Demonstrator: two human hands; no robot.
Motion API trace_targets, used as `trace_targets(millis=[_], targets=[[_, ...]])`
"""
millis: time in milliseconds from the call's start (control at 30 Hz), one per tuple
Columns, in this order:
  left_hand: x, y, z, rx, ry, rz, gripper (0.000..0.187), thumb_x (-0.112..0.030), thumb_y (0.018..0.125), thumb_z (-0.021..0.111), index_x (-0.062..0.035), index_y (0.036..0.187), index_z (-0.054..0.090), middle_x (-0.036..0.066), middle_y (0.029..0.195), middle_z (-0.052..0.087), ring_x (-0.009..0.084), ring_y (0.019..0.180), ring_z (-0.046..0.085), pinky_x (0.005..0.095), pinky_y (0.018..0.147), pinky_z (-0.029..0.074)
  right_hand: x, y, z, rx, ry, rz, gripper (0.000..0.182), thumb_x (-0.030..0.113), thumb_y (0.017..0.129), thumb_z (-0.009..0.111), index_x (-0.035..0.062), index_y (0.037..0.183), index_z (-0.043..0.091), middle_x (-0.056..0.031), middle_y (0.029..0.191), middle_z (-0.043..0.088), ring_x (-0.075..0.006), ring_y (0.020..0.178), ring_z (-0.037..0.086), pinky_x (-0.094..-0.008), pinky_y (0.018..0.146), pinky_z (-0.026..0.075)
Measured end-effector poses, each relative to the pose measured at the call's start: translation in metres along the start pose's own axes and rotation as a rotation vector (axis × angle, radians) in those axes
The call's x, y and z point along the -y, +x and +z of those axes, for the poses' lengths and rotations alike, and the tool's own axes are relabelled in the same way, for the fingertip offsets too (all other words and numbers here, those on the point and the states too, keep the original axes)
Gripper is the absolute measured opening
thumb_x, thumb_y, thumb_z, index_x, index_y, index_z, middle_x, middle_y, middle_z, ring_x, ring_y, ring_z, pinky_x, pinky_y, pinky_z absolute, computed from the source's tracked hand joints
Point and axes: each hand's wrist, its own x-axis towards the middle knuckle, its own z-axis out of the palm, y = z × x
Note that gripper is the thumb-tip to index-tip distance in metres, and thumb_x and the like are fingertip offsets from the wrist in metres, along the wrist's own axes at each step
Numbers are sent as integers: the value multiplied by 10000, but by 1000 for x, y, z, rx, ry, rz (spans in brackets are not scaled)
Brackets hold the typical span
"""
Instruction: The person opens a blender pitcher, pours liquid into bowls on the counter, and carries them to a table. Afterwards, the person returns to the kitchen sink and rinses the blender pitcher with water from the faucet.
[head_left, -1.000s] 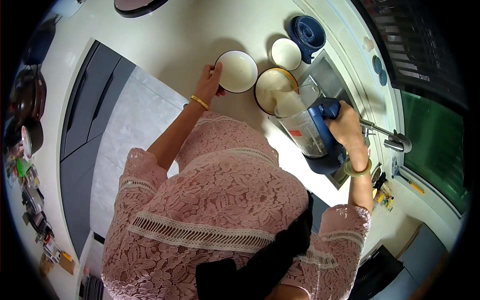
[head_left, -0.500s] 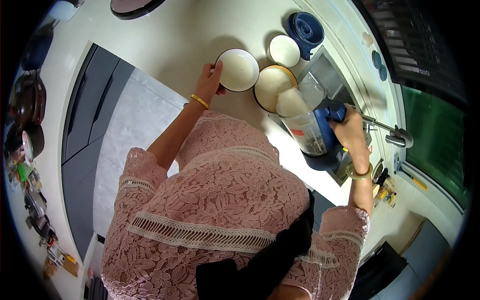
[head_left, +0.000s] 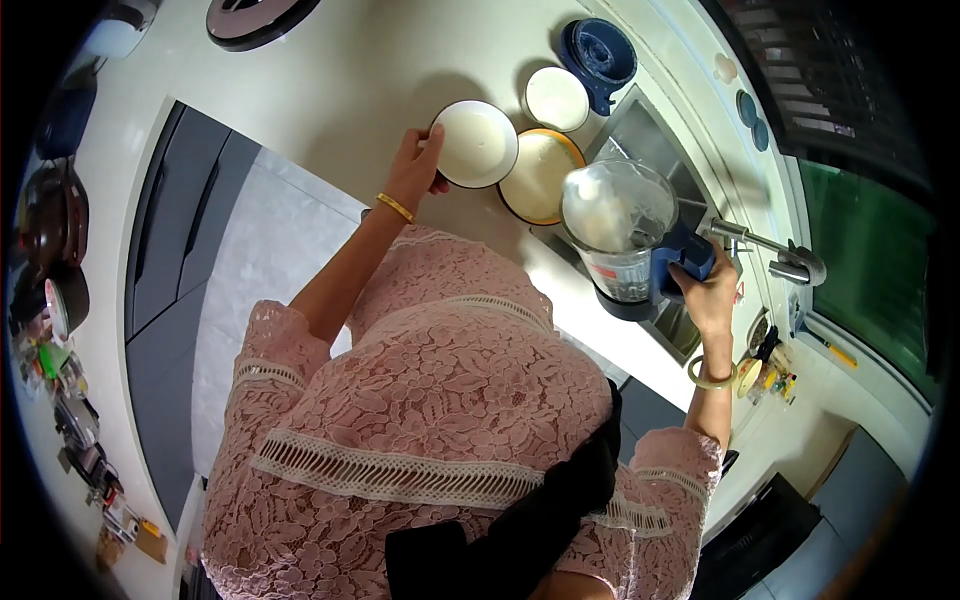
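My left hand (head_left: 414,168) grips the rim of a white bowl (head_left: 476,144) with creamy liquid in it, thumb on top and fingers beneath. Right of it, nearly touching, sits an orange-rimmed bowl (head_left: 577,150) filled with pale creamy liquid. A smaller white bowl (head_left: 557,99) with similar contents stands behind. My right hand (head_left: 708,292) is wrapped round the blue handle of a clear blender jug (head_left: 620,262). The jug is held near the sink edge, its inside coated with whitish residue. A blue lid (head_left: 604,54) lies on the counter beyond the bowls.
A sink (head_left: 640,130) with a metal faucet (head_left: 795,264) lies on the right, below a green-tinted window (head_left: 860,265). A pink and black round appliance (head_left: 255,18) stands at the top left. Grey cabinets (head_left: 175,210) line the left side.
My right hand has turned the blender jug more upright and away from the orange-rimmed bowl; no stream or spout now hangs over it. The left hand still holds the white bowl.
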Motion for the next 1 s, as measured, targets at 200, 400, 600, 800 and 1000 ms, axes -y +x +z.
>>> trace_targets(millis=[200,400,600,800,1000], targets=[[1,1,5,35,21,24,470,-441,825,453,3,970,408,97,620,528,124,368,478,216,340,379,1,-2,-1,6,-18,0,337,-25,589,660,-34,900,531,-109,730,615,-144,665,589,-236,624,455],[4,0,11,54,23,25,465,-428,826,455,13,967,407,109,659,535,123,377,479,217,347,382,1,-2,-2,6,-50,21,358,-16,586,665,-53,913,523,-121,735,612,-145,670,589,-239,623,458],[7,1,22,111,38,34,493,-441,811,473,17,985,409,112,701,542,119,402,485,220,356,379,25,4,-12,-12,-72,-73,335,-15,575,663,-42,879,525,-145,728,601,-210,662,596,-272,625,455],[7,0,46,153,63,33,460,-393,808,505,19,988,410,114,767,549,115,421,498,241,369,422,68,20,-20,82,-106,-127,258,-19,585,635,-19,823,535,-167,707,583,-246,638,589,-282,604,448],[10,-2,61,236,18,82,435,-381,814,508,18,947,398,101,682,546,110,398,483,237,355,409,94,39,-17,173,-241,-126,238,39,589,624,-50,786,525,-221,672,554,-341,645,562,-326,591,440]])
